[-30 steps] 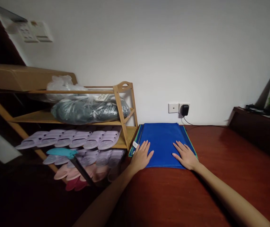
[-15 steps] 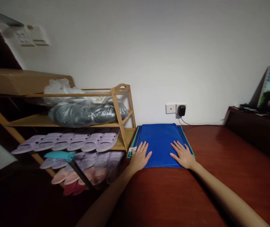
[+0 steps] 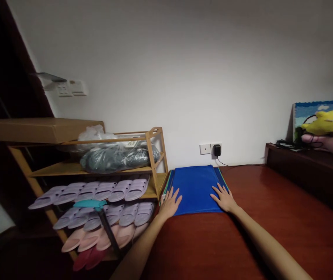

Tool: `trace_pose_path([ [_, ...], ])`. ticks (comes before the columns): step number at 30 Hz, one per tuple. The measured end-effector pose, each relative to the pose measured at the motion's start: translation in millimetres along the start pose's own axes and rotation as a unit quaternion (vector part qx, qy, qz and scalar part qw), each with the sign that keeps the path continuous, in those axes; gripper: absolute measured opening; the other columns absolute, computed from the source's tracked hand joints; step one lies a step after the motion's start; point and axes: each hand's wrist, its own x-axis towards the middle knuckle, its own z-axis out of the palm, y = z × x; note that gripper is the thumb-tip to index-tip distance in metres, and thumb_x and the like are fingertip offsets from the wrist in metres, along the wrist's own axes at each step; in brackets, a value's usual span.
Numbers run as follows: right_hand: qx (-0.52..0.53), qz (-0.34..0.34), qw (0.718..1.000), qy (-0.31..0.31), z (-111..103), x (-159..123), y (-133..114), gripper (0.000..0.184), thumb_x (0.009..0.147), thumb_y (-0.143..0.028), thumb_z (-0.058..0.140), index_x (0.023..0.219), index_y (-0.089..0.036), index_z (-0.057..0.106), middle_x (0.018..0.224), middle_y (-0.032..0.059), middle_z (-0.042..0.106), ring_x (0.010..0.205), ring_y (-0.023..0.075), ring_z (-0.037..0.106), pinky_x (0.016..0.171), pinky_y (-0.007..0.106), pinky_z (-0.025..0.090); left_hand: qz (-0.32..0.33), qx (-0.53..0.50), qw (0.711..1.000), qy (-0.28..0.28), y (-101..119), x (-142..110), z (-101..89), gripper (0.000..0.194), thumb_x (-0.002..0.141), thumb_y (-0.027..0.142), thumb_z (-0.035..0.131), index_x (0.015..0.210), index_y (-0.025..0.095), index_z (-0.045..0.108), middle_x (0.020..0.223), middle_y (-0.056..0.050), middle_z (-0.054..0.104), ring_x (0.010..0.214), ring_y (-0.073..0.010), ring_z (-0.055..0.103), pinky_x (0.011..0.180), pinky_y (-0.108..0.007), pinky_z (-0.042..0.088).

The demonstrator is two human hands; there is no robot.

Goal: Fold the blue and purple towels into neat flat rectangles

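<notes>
The view has shifted, but the blue fabric (image 3: 195, 190) remains at lower centre on the desk (image 3: 195, 245). The left hand (image 3: 169, 207) and right hand (image 3: 225, 200) stay on its lower sides, fingers open, gripping nothing. At left, the bagged bundle (image 3: 105, 159)'s label (image 3: 132, 144) is unreadable.

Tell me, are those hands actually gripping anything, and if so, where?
Nothing is gripped: the left hand and right hand lie flat on the blue cloth, near its side edges.

A reddish-brown table (image 3: 256, 202) carries folded blue cloth (image 3: 195, 188).
</notes>
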Motion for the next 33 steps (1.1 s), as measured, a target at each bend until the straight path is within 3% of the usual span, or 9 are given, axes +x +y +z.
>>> trace_pose_path([
  [6,-0.013,0.0,1.0,0.004,-0.3,-4.7,1.0,0.073,0.085,-0.073,0.014,0.145,-0.034,0.025,0.155,0.0012,0.014,0.14,0.0281,0.016,0.111,0.049,0.012,0.005,0.017,1.0,0.014,2.1,-2.3,2.8,0.061,0.092,0.059,0.017,0.145,0.032,0.026,0.155,-0.006,0.016,0.139,-0.0298,0.022,0.11,-0.052,0.016],
  [33,-0.015,-0.006,1.0,0.011,-0.1,-21.2,8.1,0.072,0.085,-0.073,0.016,0.145,-0.035,0.026,0.154,0.0012,0.016,0.14,0.0271,0.018,0.111,0.047,0.013,-0.003,0.014,1.0,0.007,11.0,-21.8,0.6,0.061,0.091,0.06,0.017,0.145,0.032,0.027,0.155,-0.006,0.017,0.138,-0.0303,0.023,0.109,-0.052,0.017],
])
